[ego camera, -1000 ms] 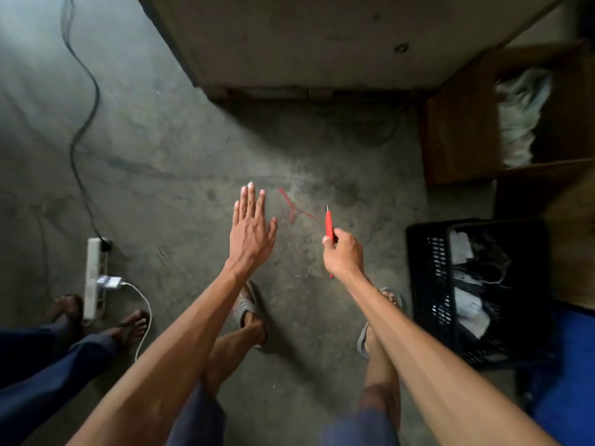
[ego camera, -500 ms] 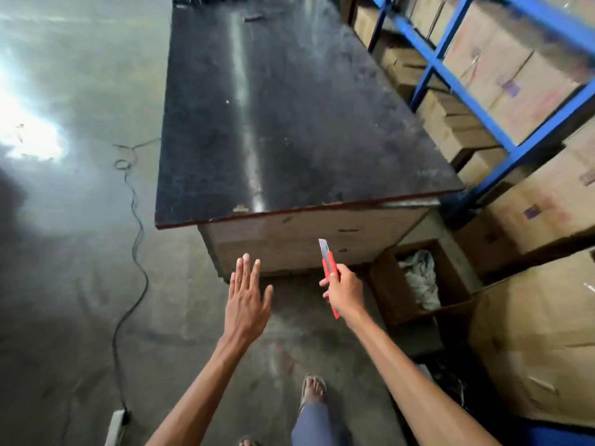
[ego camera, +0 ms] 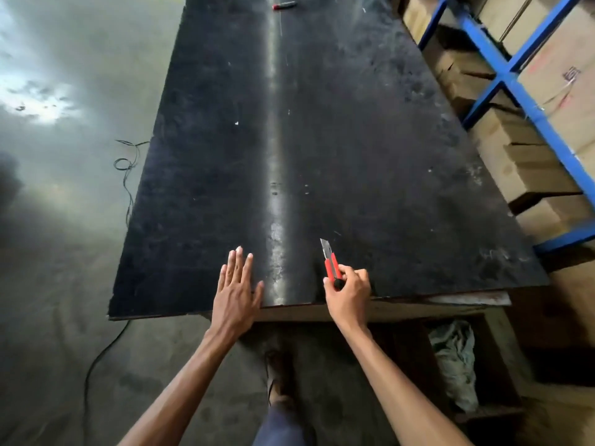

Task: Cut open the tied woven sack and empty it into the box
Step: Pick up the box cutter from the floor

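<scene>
Counter (ego camera: 354,140): dark, scuffed top, a pale strip of glare running down its middle. The near edge faces you. The left long edge borders open concrete floor (ego camera: 64,220); the right long edge runs close beside a blue rack (ego camera: 502,75) stacked with cardboard boxes (ego camera: 547,59), so room is tight on that side.

On the counter's far end lies a small red-and-dark object (ego camera: 283,5), too small to identify. The rest of the top is bare apart from pale flecks.

A thin cable (ego camera: 127,175) trails over the floor beside the counter's left edge and passes under its near left corner. One foot (ego camera: 278,371) of yours stands on the floor just short of the near edge.

Left grip (ego camera: 236,297): flat, palm down, fingers straight and close together, thumb spread. It lies across the counter's near edge and holds nothing. Contact with the top cannot be judged.

Right grip (ego camera: 349,294): fingers curled round the red handle of a utility knife (ego camera: 331,268), just inside the near edge. The blade is out and points toward the counter's far end.

Below the counter's near right corner sits an open brown box (ego camera: 492,365) with crumpled pale material (ego camera: 455,365) inside. Whether that is the woven sack cannot be told.
</scene>
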